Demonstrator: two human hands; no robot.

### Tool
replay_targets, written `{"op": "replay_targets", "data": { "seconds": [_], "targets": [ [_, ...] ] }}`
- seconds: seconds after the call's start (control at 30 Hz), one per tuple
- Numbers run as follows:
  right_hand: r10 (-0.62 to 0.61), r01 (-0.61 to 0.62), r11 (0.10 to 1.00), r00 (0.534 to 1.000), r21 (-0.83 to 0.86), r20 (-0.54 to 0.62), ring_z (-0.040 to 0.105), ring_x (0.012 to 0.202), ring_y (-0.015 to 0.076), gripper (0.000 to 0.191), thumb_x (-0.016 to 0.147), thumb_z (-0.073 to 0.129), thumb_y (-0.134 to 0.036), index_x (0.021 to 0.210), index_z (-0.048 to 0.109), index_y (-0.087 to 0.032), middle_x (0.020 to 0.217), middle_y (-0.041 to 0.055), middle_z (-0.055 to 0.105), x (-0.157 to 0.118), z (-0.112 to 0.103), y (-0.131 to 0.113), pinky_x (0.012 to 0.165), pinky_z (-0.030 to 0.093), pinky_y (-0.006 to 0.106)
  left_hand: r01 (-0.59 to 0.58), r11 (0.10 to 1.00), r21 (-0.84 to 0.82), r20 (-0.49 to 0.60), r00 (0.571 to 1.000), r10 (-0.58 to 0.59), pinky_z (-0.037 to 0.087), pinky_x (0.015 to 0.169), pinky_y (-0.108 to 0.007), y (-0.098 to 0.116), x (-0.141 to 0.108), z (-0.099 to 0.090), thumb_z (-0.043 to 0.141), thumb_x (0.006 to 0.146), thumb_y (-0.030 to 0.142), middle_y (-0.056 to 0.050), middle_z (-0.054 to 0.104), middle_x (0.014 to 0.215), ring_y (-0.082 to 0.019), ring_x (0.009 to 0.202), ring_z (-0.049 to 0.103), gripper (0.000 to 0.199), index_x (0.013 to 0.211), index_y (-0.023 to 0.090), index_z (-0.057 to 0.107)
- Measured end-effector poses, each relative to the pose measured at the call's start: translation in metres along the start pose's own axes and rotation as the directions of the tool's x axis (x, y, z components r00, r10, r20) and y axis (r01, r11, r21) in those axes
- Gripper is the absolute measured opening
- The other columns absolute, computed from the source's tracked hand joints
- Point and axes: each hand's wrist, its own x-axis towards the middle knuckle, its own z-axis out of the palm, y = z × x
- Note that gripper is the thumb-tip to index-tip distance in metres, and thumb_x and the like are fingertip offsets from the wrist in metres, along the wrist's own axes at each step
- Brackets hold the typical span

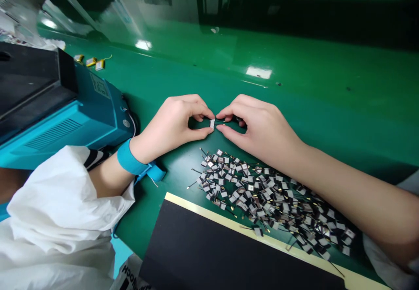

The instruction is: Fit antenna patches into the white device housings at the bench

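Observation:
My left hand [170, 124] and my right hand [258, 128] meet above the green bench, their fingertips almost touching. The left thumb and forefinger pinch a small white rectangular component [212, 124]. A thin dark wire [225, 121] runs from it into my right fingertips, which appear to grip it. A loose pile of small square electronic parts with thin wire leads [268, 198] lies just below my hands. A blue wrist strap [130, 161] circles my left wrist.
A teal machine with a black top [94, 115] stands left of my left hand. Several small yellow-and-white parts [91, 61] lie beyond it. A black mat with a cream border [229, 250] lies at the front edge. White sleeves cover both forearms' ends.

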Motion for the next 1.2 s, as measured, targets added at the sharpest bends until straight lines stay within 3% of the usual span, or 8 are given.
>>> {"op": "replay_targets", "data": {
  "seconds": [0.93,1.2],
  "targets": [
    [0.006,-0.003,0.999,0.998,-0.043,0.061,0.048,0.076,0.0133,0.015,0.079,0.051,-0.021,0.09,0.061,-0.019,0.086,0.003,0.052,-0.0002,-0.0016,-0.0033,0.062,0.035,0.024,0.051,0.998,-0.034,0.017,0.999,-0.051,0.043,0.064,-0.019,0.0004,0.0016,-0.0009,0.063,0.07,0.019,0.0,0.056,0.079,-0.01,0.07,0.054,0.016,0.085,0.015,0.061],
    [0.004,-0.003,1.0,0.998,-0.02,0.068,0.049,0.079,0.0137,0.017,0.079,0.051,-0.021,0.092,0.061,-0.019,0.088,0.0029,0.051,-0.0006,-0.0009,-0.0029,0.066,0.037,0.024,-0.003,1.0,0.025,0.001,1.0,0.003,0.041,0.062,-0.018,-0.0011,0.0015,-0.0003,0.062,0.07,0.019,0.0,0.056,0.077,-0.009,0.068,0.053,0.012,0.081,0.015,0.061]
  ]
}}
